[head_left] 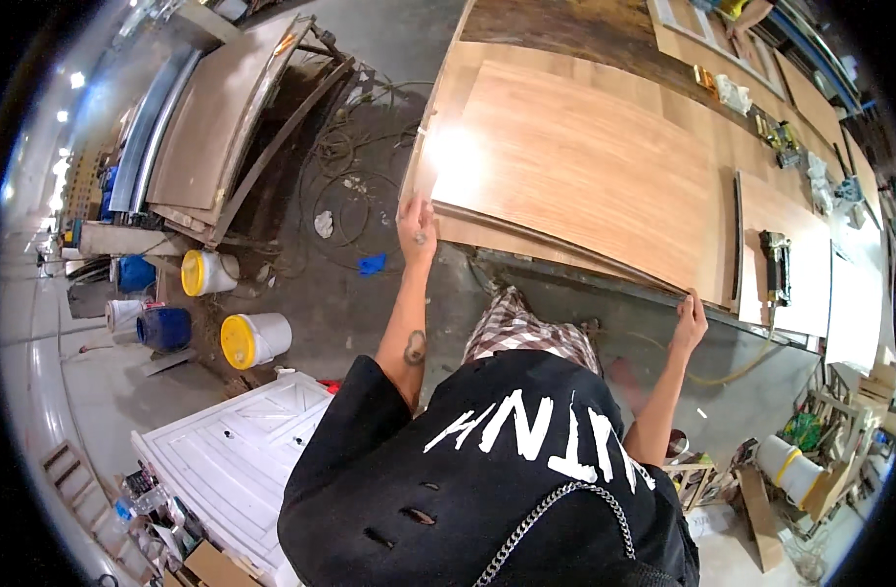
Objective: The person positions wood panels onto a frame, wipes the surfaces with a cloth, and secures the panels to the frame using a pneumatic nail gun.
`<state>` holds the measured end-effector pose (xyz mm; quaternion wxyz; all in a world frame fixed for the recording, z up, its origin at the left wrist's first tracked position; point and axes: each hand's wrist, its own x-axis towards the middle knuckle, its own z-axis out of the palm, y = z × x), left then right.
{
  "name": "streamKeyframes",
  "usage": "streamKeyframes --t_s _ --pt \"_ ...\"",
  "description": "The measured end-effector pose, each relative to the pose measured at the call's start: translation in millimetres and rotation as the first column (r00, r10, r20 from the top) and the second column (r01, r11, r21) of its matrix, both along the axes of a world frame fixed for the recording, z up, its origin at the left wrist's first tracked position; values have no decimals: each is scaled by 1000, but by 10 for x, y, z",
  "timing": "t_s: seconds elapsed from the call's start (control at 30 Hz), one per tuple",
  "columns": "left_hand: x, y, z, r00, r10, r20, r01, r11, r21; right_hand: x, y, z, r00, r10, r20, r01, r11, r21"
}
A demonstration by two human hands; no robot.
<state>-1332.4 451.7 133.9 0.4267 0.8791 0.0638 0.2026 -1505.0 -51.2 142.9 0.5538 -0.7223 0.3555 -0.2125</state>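
A large light wood-grain board lies over other boards on the workbench in front of me. My left hand is closed on its near left corner, thumb and fingers at the edge. At the near right corner, my right hand pinches the same board. A dark line runs under the board's near edge between my hands, and a lower wood sheet shows beneath it. Right of the board, a black nail gun with a hose lies on a smaller panel.
Yellow-lidded buckets and a blue drum stand to the left, near leaning sheets. Coiled hoses lie on the floor. White door panels are behind my left side. Another person's arm shows at the far right.
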Motion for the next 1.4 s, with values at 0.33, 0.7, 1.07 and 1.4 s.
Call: streamKeyframes --t_s 0.33,0.7,1.07,1.4 --pt "20 37 47 981 -120 -153 119 993 -16 -5 -92 -73 999 12 -39 -14 999 -36" --pt "-67 53 40 987 -82 -136 91 994 59 -54 -7 -42 999 -17 29 16 999 27" --pt "-27 -21 132 994 -37 -106 48 994 95 -49 13 -131 995 -77 64 80 996 -50" --pt "17 25 187 995 -60 -83 69 990 119 -7 123 -36 993 -117 -3 107 923 -369"
